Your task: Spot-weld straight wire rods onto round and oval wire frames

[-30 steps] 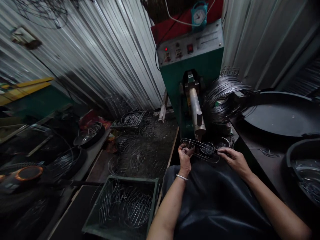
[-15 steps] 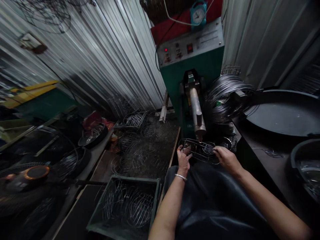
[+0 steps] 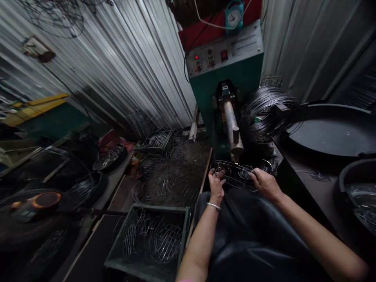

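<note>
A round wire rack (image 3: 229, 181) of thin metal rods is held at a tilt above my lap, just under the tip of a welding machine's metal arm (image 3: 232, 127). My left hand (image 3: 216, 183), with a bangle at the wrist, grips the rack's left rim, thumb and fingers around the wire. At the right end my right hand (image 3: 266, 184) pinches the wire with fingertips together; whether a separate rod is in that pinch I cannot tell. A small bright spot shows at the arm's tip, close to the rack's upper wire.
The green machine body (image 3: 199, 92) stands ahead, its red light lit. A wire coil (image 3: 268, 111) hangs right of the arm. A large dark pan (image 3: 331, 131) and black tub (image 3: 346, 188) are at right. A green crate (image 3: 188, 231) with wire racks sits at left.
My right hand has moved slightly left and up along the rack, nearer the arm's tip. My left hand keeps its hold. The whole view has shifted slightly.
</note>
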### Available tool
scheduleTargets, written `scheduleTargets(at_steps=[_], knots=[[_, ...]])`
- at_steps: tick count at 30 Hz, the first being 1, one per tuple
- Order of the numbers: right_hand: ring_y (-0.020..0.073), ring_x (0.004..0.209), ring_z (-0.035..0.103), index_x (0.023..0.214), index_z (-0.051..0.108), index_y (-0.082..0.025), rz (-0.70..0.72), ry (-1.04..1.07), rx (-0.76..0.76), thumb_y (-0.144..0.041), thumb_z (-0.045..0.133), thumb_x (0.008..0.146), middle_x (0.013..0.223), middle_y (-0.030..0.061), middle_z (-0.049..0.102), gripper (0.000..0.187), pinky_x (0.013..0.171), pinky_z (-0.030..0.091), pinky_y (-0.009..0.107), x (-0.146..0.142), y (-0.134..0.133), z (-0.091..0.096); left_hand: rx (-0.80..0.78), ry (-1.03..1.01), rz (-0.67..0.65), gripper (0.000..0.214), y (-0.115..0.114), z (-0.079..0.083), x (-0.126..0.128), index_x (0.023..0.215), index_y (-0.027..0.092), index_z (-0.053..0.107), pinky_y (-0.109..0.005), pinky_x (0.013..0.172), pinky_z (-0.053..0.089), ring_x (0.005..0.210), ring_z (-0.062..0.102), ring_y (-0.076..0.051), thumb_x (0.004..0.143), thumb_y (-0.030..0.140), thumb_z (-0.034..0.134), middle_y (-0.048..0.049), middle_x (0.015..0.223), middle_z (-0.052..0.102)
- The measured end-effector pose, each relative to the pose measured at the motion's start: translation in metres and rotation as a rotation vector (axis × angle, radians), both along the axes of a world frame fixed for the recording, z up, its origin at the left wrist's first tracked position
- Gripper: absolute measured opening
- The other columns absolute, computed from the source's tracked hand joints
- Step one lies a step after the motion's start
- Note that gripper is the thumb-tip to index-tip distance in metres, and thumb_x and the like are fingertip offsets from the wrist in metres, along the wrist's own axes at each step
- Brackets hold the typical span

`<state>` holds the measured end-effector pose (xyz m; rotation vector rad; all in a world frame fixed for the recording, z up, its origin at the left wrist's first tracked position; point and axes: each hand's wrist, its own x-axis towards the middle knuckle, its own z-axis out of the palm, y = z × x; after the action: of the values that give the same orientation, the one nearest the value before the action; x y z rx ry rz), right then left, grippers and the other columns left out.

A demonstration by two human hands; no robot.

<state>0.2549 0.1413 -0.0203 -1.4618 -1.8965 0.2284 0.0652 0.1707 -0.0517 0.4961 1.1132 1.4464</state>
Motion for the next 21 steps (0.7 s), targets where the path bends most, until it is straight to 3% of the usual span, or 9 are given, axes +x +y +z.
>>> scheduleTargets(at_steps=[10,21], knots=[[0.0179,0.064,0.057,0.074,0.055,-0.024,0.125,0.161,-0.085,-0.057,0.038,0.087,0.070,0.0045,0.061,0.040,0.063,0.045,0.030,0.004,0.000,0.011,-0.037,-0.121,0.005,0.059,-0.001,-0.007,-0.007,0.103,0.023,0.045,-0.037,0.071,0.048,0.070,0.048,-0.011,0.053,0.029,0.075,-0.0005,0.086,0.057],[0.0150,0.055,0.050,0.068,0.054,-0.023,0.049,0.214,-0.070,-0.059,0.040,0.085,0.060,0.0015,0.056,0.043,0.056,0.042,0.027,0.000,0.019,0.017,-0.062,-0.198,-0.029,0.040,0.022,-0.009,-0.001,0.081,0.017,0.049,-0.048,0.077,0.047,0.062,0.042,-0.007,0.053,0.028,0.075,0.0059,0.067,0.043]])
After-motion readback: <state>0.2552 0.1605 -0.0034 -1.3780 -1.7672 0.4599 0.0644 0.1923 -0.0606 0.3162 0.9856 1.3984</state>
